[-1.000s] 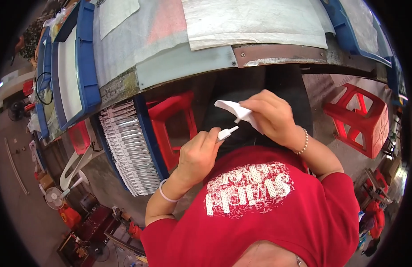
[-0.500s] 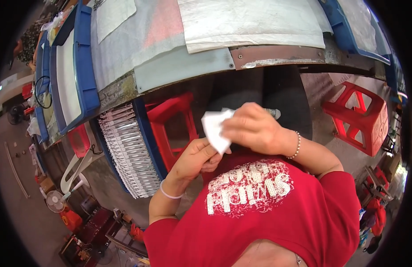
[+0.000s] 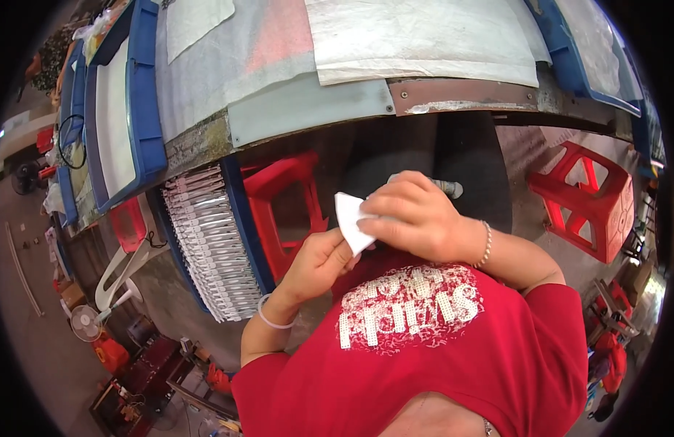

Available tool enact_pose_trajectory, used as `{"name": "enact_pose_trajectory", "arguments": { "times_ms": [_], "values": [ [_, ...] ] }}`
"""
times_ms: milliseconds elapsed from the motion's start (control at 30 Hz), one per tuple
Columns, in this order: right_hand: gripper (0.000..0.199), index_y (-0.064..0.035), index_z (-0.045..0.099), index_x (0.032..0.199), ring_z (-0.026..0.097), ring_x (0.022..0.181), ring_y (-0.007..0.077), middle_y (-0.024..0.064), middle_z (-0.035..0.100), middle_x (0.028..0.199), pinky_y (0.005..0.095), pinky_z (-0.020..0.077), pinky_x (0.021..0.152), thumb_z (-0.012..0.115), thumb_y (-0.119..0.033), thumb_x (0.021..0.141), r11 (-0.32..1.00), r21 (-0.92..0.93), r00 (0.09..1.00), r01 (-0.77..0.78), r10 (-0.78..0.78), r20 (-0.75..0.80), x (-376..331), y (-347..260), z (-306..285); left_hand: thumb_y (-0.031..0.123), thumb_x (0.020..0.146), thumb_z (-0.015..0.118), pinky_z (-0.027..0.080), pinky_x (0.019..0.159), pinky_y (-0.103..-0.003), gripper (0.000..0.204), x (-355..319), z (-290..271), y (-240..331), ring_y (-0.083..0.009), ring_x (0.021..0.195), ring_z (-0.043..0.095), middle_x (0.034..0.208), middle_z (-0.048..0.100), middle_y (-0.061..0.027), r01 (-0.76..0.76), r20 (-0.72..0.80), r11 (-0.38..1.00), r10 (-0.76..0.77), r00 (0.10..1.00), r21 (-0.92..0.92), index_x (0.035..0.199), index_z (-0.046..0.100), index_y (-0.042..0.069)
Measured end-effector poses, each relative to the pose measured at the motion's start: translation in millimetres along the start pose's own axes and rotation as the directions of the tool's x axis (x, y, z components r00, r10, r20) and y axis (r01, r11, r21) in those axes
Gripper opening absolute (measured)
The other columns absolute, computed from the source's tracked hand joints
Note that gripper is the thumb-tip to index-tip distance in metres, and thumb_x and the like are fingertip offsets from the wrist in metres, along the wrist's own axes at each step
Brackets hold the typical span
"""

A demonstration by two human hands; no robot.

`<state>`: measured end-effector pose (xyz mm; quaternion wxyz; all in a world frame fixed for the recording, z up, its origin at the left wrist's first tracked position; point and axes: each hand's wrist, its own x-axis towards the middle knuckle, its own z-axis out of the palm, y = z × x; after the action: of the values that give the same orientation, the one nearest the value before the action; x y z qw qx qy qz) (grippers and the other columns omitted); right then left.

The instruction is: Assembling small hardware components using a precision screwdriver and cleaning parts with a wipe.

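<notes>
In front of my red shirt, both hands are raised close together. My right hand (image 3: 417,221) pinches a small folded white cloth or paper (image 3: 351,222) between its thumb and fingers; its fanned edge points left. Just lower and to the left, my left hand (image 3: 322,261) is closed, its fingertips against the bottom of the white piece. That piece covers part of the left fingers, so whatever they grip is hidden.
A worktable with white sheets (image 3: 424,44) runs along the far side, with blue trays (image 3: 144,95) at its ends. Below its left part, a blue crate holds several rows of silvery parts (image 3: 206,247). Red plastic stools (image 3: 606,211) stand right and left.
The white piece has turned slightly and looks narrower, with my right fingers spread further over it. Both hands stay close together. The whole view has shifted a little.
</notes>
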<state>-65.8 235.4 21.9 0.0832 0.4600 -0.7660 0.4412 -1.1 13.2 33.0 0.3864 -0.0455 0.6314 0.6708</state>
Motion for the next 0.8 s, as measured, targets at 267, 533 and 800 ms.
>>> {"name": "enact_pose_trajectory", "arguments": {
  "times_ms": [267,533,800],
  "values": [
    [0.024,0.0008,0.063,0.092,0.060,0.079,0.0275,0.0119,0.062,0.089,0.0354,0.0510,0.069,0.067,0.001,0.069,0.950,0.307,0.998,-0.065,0.062,0.019,6.8,-2.8,9.6,0.028,0.100,0.047,0.022,0.039,-0.018,0.033,5.8,-11.2,-21.1,-0.0026,0.043,0.030,0.060,0.041,0.0033,0.414,0.458,0.587,-0.082,0.885,-0.695,0.097,0.056,-0.004],
    [0.014,0.0016,0.063,0.101,0.057,0.072,0.0136,0.0071,0.062,0.085,0.0245,0.0455,0.063,0.059,0.004,0.087,0.880,-0.305,0.904,-0.365,0.257,-0.341,32.3,38.5,-86.5,0.020,0.101,0.044,0.028,0.043,-0.017,0.030,-10.5,-18.2,-8.1,-0.0033,0.049,0.035,0.066,0.048,0.0010,0.061,0.175,0.808,0.053,0.983,-0.587,0.109,0.057,-0.006],
    [0.035,-0.0046,0.061,0.114,0.058,0.108,0.0310,0.0132,0.061,0.118,0.0343,0.0460,0.092,0.063,0.004,0.080,0.842,-0.473,0.962,-0.259,0.270,-0.046,97.5,20.0,-80.0,0.009,0.097,0.046,0.031,0.046,-0.018,0.053,-33.6,-29.8,-16.0,-0.0042,0.052,0.038,0.075,0.053,-0.0034,-0.085,-0.046,0.812,0.071,0.996,-0.578,0.145,0.024,0.006]
  ]
}}
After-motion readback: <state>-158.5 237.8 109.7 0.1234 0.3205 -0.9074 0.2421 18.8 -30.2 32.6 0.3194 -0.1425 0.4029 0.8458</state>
